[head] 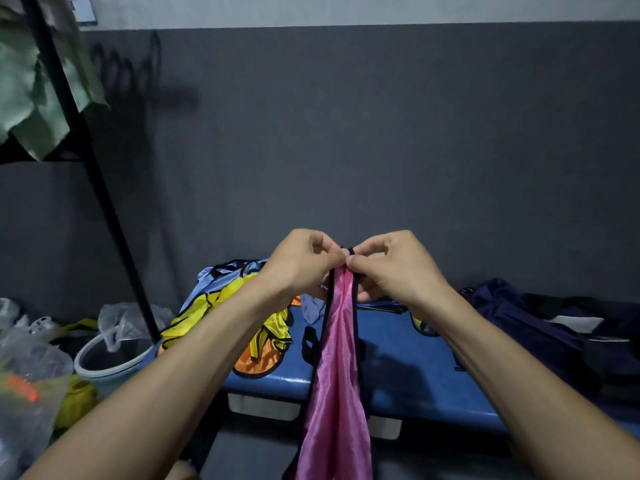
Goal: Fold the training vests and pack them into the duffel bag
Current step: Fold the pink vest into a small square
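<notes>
My left hand (301, 261) and right hand (394, 265) pinch the pink vest (337, 368) top between them; slippery mesh could slip, dropping below onto the tabletop (408, 368).

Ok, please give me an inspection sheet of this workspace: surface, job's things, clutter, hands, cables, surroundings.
Surface: blue bench, partly bare, against a dark grey wall.
Job's things: pink vest hangs down in front of the bench from both hands, not folded; pile of yellow, orange and light blue vests at the bench's left end; dark navy duffel bag at its right end.
Clutter: pale bucket and clear plastic bags lower left.
Hands: left hand and right hand pinch the pink vest's black-trimmed top with their fingers.
Cables: nothing seen.
Surroundings: black rack pole at left, green cloth hanging on it.
</notes>
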{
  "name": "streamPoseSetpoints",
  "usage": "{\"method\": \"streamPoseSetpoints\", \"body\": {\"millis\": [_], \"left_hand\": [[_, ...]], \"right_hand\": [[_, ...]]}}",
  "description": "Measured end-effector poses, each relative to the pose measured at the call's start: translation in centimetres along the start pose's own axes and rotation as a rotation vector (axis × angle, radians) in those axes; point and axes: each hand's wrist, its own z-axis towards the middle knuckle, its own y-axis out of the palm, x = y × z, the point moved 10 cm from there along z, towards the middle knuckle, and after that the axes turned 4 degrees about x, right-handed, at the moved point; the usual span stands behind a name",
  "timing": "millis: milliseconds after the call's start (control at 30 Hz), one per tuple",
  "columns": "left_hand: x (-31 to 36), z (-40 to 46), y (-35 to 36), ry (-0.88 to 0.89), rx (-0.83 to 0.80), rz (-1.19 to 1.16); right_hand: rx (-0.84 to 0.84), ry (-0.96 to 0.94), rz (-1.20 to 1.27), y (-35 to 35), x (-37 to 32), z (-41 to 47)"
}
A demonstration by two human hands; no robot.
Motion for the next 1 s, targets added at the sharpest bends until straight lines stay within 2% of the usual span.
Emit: {"method": "streamPoseSetpoints", "body": {"millis": [133, 433, 600, 733, 833, 1000], "left_hand": [[-0.3, -0.5, 0.6, -0.075, -0.112, -0.113], [-0.4, 0.6, -0.8, -0.003, 0.056, 0.079], [-0.3, 0.3, -0.3, -0.006, 0.031, 0.060], [-0.7, 0.0, 0.4, -0.042, -0.050, 0.012], [-0.9, -0.1, 0.9, 0.012, -0.106, 0.086], [-1.1, -0.4, 1.4, 0.125, -0.112, 0.223]], "right_hand": [[0.032, -0.010, -0.064, -0.2, -0.1, -0.1], [0.027, -0.004, -0.125, 0.6, -0.3, -0.5], [-0.024, -0.037, -0.217, 1.1, -1.1, -1.2], [0.048, -0.023, -0.220, 0.5, -0.7, -0.7], [0.089, 0.005, -0.215, 0.0, 0.1, -0.2], [0.053, 0.077, -0.120, 0.1, 1.3, 0.4]]}}
